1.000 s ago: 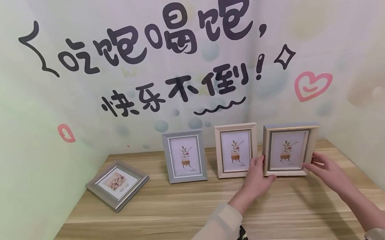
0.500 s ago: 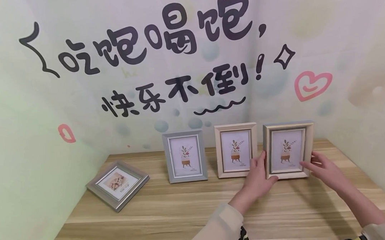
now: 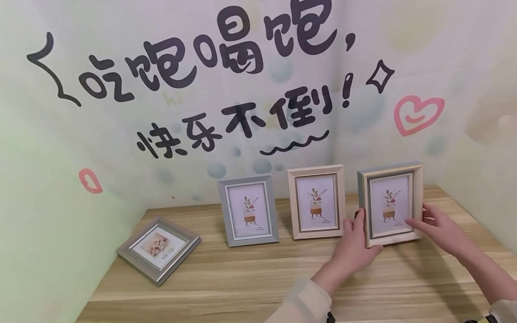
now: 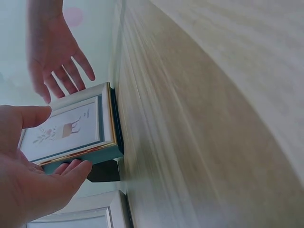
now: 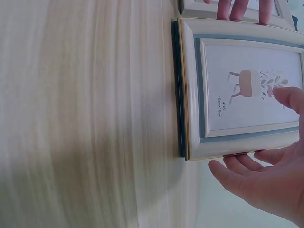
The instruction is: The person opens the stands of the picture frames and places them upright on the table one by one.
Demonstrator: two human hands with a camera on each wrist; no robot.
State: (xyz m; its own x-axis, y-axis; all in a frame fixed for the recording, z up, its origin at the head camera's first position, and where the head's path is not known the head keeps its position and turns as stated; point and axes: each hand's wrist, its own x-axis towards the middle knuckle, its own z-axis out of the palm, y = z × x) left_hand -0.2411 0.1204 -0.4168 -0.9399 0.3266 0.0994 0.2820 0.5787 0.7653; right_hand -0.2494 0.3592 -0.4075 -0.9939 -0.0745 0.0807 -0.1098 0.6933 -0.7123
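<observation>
A cream picture frame with a plant picture stands upright at the right end of the row, turned slightly. My left hand holds its left side, fingers along the edge and thumb by the lower front corner. On the opposite side, my right hand has several fingers against the edge, with its thumb in front of the picture. Both the right wrist view, with the frame, and the left wrist view, with the frame's lower corner, show it between the two hands.
A pale pink frame and a grey-blue frame stand to the left. Farther left, a silver frame lies at an angle on the wooden table. A printed cloth backdrop rises behind.
The cream frame has shifted right and slightly nearer, and it has turned a little. My left hand has moved right with it. My right hand stays at its right side; the other frames stand still.
</observation>
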